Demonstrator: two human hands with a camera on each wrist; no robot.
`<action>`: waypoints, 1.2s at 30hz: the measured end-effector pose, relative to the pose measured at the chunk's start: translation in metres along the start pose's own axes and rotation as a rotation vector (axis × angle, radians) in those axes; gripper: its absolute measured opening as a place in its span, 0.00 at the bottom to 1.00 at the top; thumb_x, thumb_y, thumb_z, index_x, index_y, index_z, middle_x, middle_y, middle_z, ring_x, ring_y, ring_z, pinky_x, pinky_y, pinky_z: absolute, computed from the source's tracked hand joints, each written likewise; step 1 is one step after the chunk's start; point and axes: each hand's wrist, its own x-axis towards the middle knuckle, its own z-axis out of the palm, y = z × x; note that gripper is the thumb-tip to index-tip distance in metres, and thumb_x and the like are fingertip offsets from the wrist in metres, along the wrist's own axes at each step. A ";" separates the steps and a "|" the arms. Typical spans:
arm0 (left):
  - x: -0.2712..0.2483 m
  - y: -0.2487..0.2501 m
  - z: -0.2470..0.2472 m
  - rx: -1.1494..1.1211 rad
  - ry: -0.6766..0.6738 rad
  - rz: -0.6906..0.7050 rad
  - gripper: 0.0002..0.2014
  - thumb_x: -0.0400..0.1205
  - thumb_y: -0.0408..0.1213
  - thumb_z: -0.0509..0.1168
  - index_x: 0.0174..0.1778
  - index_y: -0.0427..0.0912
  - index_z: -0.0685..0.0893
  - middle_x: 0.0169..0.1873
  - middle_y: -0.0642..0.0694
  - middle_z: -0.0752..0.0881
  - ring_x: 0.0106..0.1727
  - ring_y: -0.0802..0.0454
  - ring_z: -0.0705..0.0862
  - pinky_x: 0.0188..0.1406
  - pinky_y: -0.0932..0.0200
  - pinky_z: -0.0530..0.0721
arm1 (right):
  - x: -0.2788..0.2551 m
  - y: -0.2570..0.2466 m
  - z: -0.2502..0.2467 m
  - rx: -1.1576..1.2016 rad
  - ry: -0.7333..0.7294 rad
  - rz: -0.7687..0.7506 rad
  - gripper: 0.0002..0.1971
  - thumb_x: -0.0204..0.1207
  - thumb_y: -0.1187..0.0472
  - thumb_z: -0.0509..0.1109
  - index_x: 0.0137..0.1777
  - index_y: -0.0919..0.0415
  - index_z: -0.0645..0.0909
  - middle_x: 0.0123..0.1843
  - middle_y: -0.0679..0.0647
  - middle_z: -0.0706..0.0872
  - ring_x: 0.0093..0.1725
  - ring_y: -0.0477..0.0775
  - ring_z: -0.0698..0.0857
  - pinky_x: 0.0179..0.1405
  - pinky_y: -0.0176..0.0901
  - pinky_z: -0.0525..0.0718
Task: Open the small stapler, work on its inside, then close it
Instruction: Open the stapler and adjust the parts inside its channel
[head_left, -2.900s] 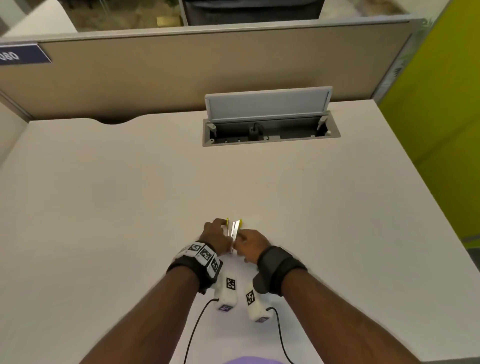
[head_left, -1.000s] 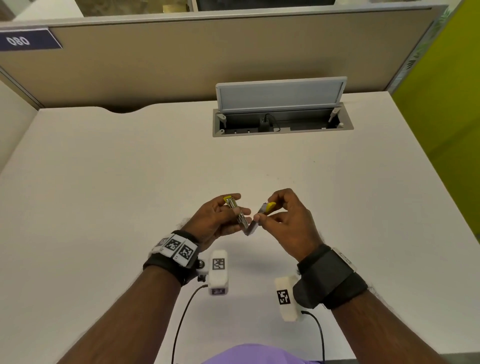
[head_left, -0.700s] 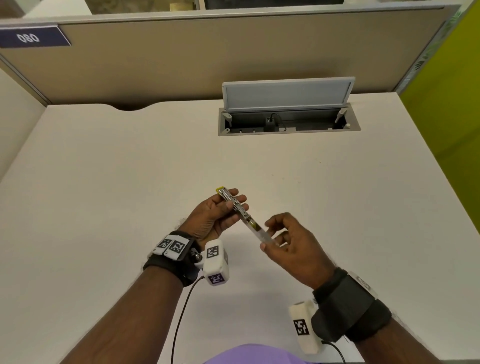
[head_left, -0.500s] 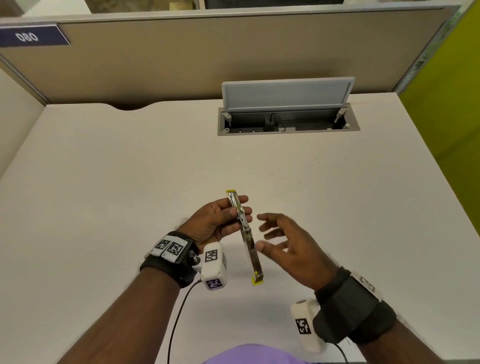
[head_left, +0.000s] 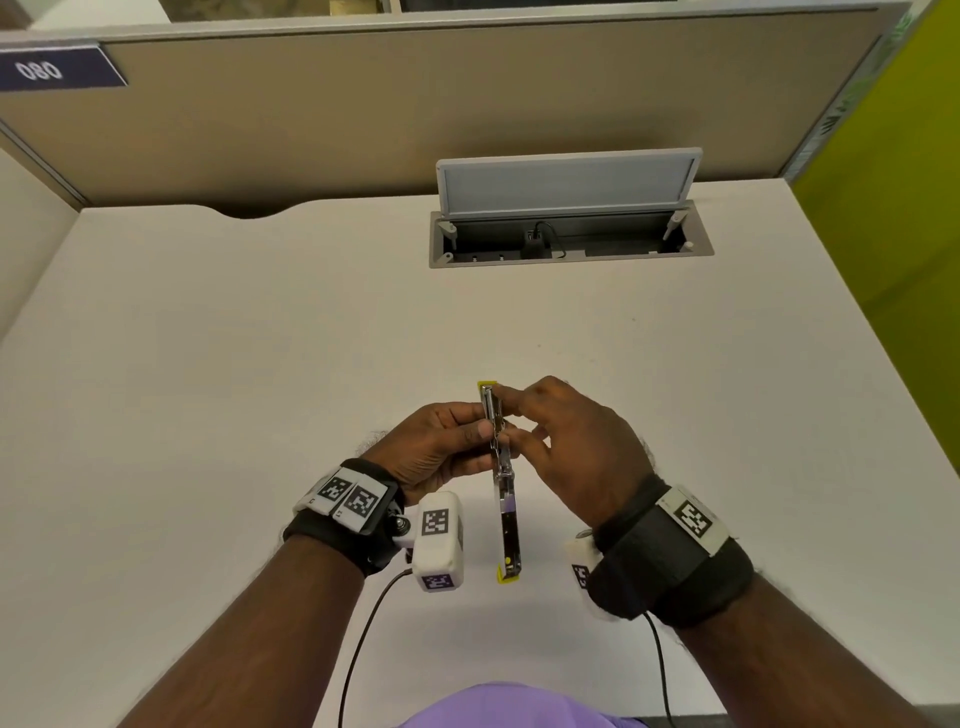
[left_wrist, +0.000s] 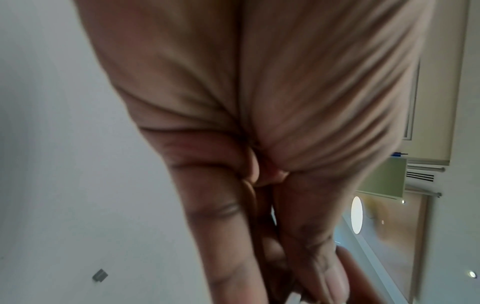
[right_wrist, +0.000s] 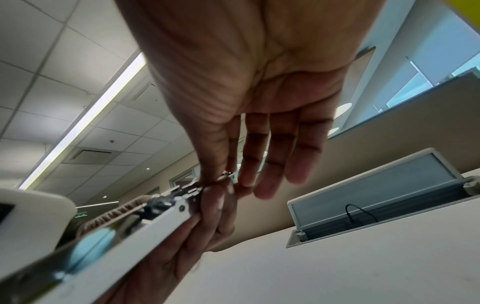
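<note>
Above the white desk (head_left: 208, 364) at lower centre, the opened stapler (head_left: 503, 483) is still gripped by the left hand (head_left: 441, 447); the right hand (head_left: 576, 447), earlier spread apart, now pinches its upper half.

The left hand (left_wrist: 259, 123) fills the blurred view, fingers (left_wrist: 226, 236) and thumb (left_wrist: 311, 236) curled close together, above a pale table (left_wrist: 78, 185).

Both forearms reach forward, and the hands meet above the desk. The left hand (head_left: 441, 447) has its fingers and thumb curled, pinching the opened stapler (head_left: 501, 467) from the left. The right hand (head_left: 576, 447) is palm down with its fingers nearly straight, index fingertip and thumb on the stapler's far half
</note>
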 end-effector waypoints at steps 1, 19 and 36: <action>0.000 -0.001 0.000 0.011 0.006 0.007 0.10 0.79 0.30 0.62 0.53 0.36 0.85 0.37 0.46 0.92 0.45 0.49 0.92 0.37 0.65 0.88 | 0.000 0.000 0.000 -0.009 0.001 0.000 0.20 0.81 0.50 0.61 0.73 0.39 0.70 0.57 0.46 0.80 0.49 0.49 0.83 0.47 0.45 0.84; 0.006 -0.007 -0.002 0.053 0.061 0.015 0.10 0.81 0.29 0.62 0.51 0.37 0.89 0.40 0.45 0.92 0.37 0.53 0.90 0.33 0.65 0.88 | -0.008 0.004 0.006 0.006 -0.026 -0.007 0.07 0.76 0.48 0.68 0.52 0.44 0.77 0.53 0.42 0.81 0.44 0.48 0.85 0.43 0.47 0.83; 0.008 -0.011 -0.001 0.006 0.094 0.066 0.12 0.81 0.31 0.62 0.57 0.35 0.85 0.41 0.43 0.92 0.43 0.48 0.91 0.39 0.60 0.90 | -0.018 0.014 0.014 0.281 0.131 -0.133 0.04 0.72 0.60 0.75 0.45 0.55 0.83 0.41 0.49 0.87 0.41 0.45 0.82 0.42 0.30 0.81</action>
